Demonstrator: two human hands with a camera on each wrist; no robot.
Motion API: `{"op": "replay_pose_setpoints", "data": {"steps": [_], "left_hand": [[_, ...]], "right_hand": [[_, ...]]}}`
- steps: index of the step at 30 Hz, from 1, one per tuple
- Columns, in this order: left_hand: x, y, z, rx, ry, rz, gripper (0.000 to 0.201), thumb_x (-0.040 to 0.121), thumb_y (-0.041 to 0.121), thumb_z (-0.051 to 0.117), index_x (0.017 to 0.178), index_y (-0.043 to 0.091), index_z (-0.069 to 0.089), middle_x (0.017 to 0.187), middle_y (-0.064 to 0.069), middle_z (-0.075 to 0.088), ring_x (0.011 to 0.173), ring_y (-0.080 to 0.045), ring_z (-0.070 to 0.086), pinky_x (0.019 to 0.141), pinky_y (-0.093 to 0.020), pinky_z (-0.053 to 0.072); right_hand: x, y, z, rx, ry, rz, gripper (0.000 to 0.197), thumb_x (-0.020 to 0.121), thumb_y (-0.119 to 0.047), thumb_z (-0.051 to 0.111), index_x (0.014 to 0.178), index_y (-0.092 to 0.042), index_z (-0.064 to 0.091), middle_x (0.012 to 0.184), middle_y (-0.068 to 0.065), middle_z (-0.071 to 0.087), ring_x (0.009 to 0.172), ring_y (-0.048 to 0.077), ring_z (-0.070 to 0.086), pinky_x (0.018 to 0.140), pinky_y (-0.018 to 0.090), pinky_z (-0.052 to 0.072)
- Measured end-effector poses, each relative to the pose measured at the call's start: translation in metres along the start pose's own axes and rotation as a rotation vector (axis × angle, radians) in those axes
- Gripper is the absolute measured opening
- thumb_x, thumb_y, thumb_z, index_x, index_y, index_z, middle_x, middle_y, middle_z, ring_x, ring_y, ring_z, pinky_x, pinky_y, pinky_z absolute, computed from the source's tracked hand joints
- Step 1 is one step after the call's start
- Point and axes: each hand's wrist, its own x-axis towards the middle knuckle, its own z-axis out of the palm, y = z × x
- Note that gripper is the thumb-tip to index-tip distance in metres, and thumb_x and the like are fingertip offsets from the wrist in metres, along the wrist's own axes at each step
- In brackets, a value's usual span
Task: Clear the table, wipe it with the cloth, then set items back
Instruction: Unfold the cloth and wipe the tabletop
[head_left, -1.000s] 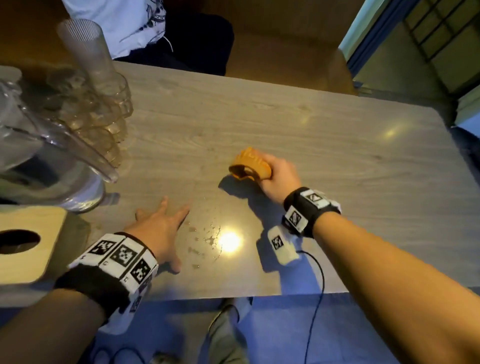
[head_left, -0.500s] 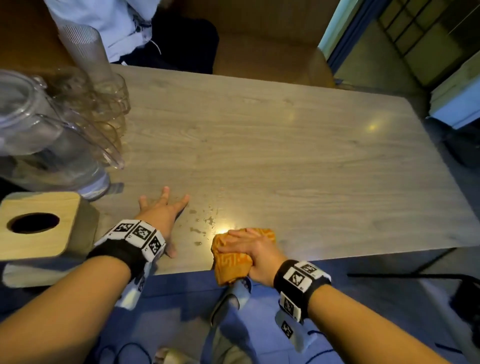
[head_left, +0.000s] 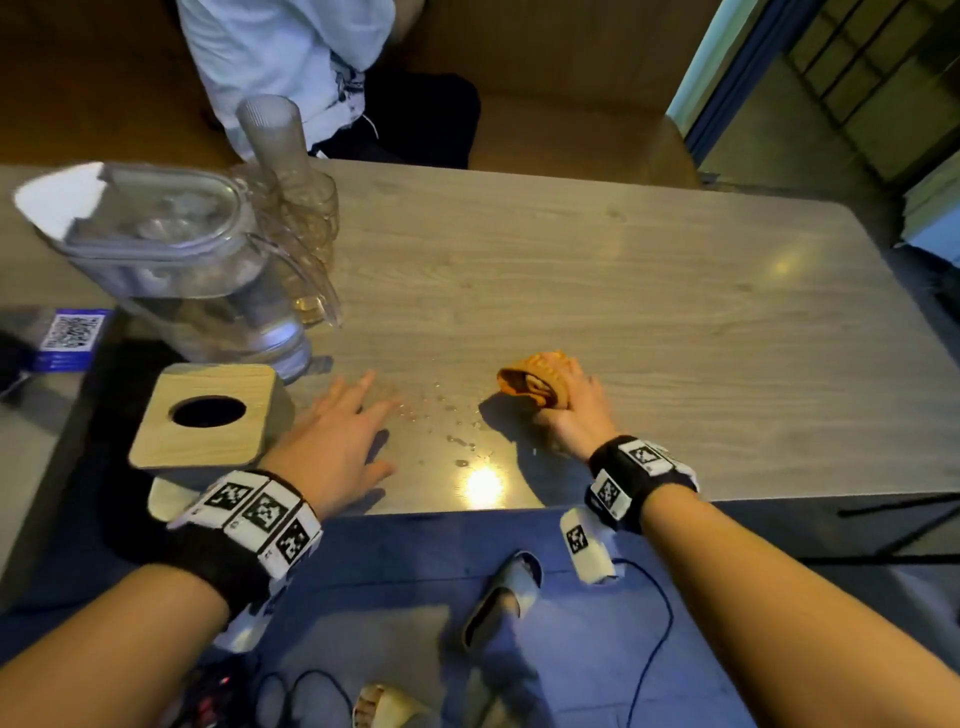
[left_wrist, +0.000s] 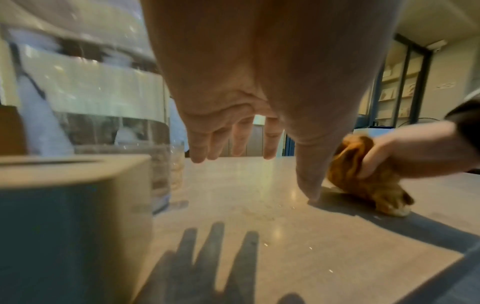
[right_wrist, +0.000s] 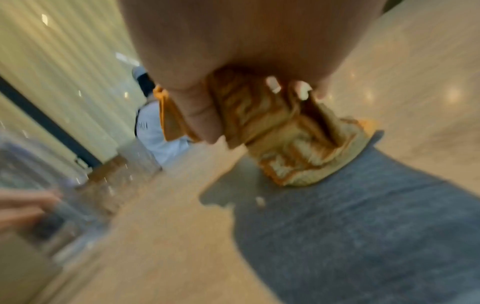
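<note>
My right hand (head_left: 569, 402) grips a bunched orange cloth (head_left: 535, 379) and presses it on the grey wood-grain table (head_left: 623, 291) near the front edge. The right wrist view shows my thumb and fingers curled round the cloth (right_wrist: 283, 131). Droplets and smears (head_left: 452, 431) lie on the table between my hands. My left hand (head_left: 348, 431) rests flat with fingers spread and straight, left of the wet patch; in the left wrist view its fingers (left_wrist: 233, 139) point down at the table and the cloth (left_wrist: 363, 174) shows at the right.
A clear water pitcher (head_left: 182, 265), stacked clear glasses (head_left: 296, 208) and a wooden tissue box (head_left: 208, 415) crowd the table's left side. A person in a white shirt (head_left: 280, 57) sits across. Slippers (head_left: 504, 597) and cables lie on the floor below.
My right hand has swept the cloth from the front edge back onto the table, to the right of the wet patch. My left hand stays flat in place.
</note>
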Motion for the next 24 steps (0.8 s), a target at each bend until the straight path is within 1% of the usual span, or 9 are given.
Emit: {"op": "replay_pose_setpoints", "data": {"steps": [4, 7, 11, 13, 15, 17, 19, 22, 24], "left_hand": [[-0.017, -0.012, -0.007, 0.014, 0.045, -0.035, 0.063, 0.096, 0.049, 0.049, 0.15, 0.022, 0.029, 0.162, -0.008, 0.009, 0.15, -0.027, 0.007, 0.12, -0.041, 0.019], [-0.017, -0.006, 0.015, -0.024, -0.047, -0.033, 0.051, 0.103, 0.035, 0.039, 0.148, 0.015, 0.029, 0.163, -0.011, 0.003, 0.15, -0.028, 0.004, 0.121, -0.04, 0.015], [-0.004, 0.003, 0.034, -0.024, -0.16, -0.101, 0.065, 0.1, 0.026, 0.047, 0.155, 0.021, 0.011, 0.162, -0.014, -0.008, 0.149, -0.038, -0.002, 0.121, -0.047, 0.012], [0.002, 0.004, 0.028, -0.022, -0.229, -0.172, 0.078, 0.094, 0.027, 0.059, 0.154, 0.025, 0.01, 0.162, -0.013, -0.01, 0.147, -0.043, -0.003, 0.119, -0.051, 0.016], [0.008, 0.001, 0.024, -0.008, -0.256, -0.2, 0.087, 0.089, 0.031, 0.067, 0.154, 0.026, 0.01, 0.162, -0.014, -0.009, 0.146, -0.044, -0.001, 0.117, -0.053, 0.019], [0.014, -0.005, 0.02, -0.011, -0.238, -0.21, 0.089, 0.089, 0.034, 0.068, 0.154, 0.026, 0.008, 0.162, -0.014, -0.008, 0.147, -0.043, 0.0, 0.117, -0.054, 0.02], [0.019, -0.01, 0.02, -0.028, -0.214, -0.22, 0.088, 0.09, 0.036, 0.066, 0.154, 0.027, 0.007, 0.162, -0.013, -0.007, 0.147, -0.041, 0.002, 0.118, -0.054, 0.019], [0.024, -0.012, 0.023, -0.053, -0.21, -0.233, 0.084, 0.092, 0.034, 0.063, 0.154, 0.027, 0.007, 0.162, -0.012, -0.006, 0.147, -0.041, 0.002, 0.118, -0.054, 0.018], [0.028, -0.011, 0.023, -0.045, -0.212, -0.224, 0.083, 0.092, 0.032, 0.062, 0.154, 0.027, 0.007, 0.162, -0.011, -0.006, 0.147, -0.04, 0.002, 0.117, -0.053, 0.019]], "right_hand": [[-0.001, -0.013, 0.063, -0.505, -0.124, 0.033, 0.096, 0.064, -0.098, 0.018, 0.148, -0.054, 0.001, 0.161, 0.001, -0.021, 0.146, 0.041, -0.013, 0.11, 0.066, -0.005], [-0.038, -0.012, 0.091, -0.671, -0.16, -0.32, 0.082, 0.076, -0.089, -0.002, 0.149, -0.053, 0.009, 0.164, 0.006, -0.005, 0.147, 0.044, 0.0, 0.109, 0.072, 0.005], [-0.026, 0.019, 0.073, -0.854, -0.299, -0.773, 0.057, 0.096, -0.068, 0.02, 0.15, -0.049, 0.019, 0.162, 0.006, 0.016, 0.145, 0.041, 0.022, 0.107, 0.07, 0.026], [0.006, 0.013, 0.06, -0.822, -0.12, -0.61, 0.056, 0.096, -0.067, 0.014, 0.15, -0.05, 0.015, 0.164, 0.003, 0.008, 0.147, 0.037, 0.015, 0.11, 0.068, 0.021], [0.034, -0.007, 0.061, -0.611, 0.021, -0.135, 0.058, 0.095, -0.068, 0.014, 0.15, -0.051, 0.005, 0.163, 0.001, -0.013, 0.149, 0.036, -0.003, 0.114, 0.067, 0.005], [0.045, -0.031, 0.074, -0.527, 0.041, 0.093, 0.064, 0.093, -0.071, 0.016, 0.151, -0.048, 0.0, 0.161, 0.002, -0.022, 0.147, 0.039, -0.013, 0.112, 0.069, -0.003], [0.028, -0.035, 0.092, -0.626, -0.029, -0.119, 0.068, 0.091, -0.075, 0.016, 0.151, -0.048, 0.002, 0.162, 0.005, -0.016, 0.147, 0.042, -0.009, 0.111, 0.072, 0.0], [0.004, -0.008, 0.085, -0.814, -0.176, -0.759, 0.065, 0.092, -0.073, 0.021, 0.151, -0.046, 0.018, 0.163, 0.006, 0.01, 0.147, 0.041, 0.014, 0.11, 0.071, 0.016], [0.038, 0.008, 0.057, -0.871, -0.187, -0.798, 0.063, 0.093, -0.072, 0.016, 0.151, -0.046, 0.017, 0.163, 0.005, 0.013, 0.147, 0.038, 0.016, 0.11, 0.07, 0.018]]}}
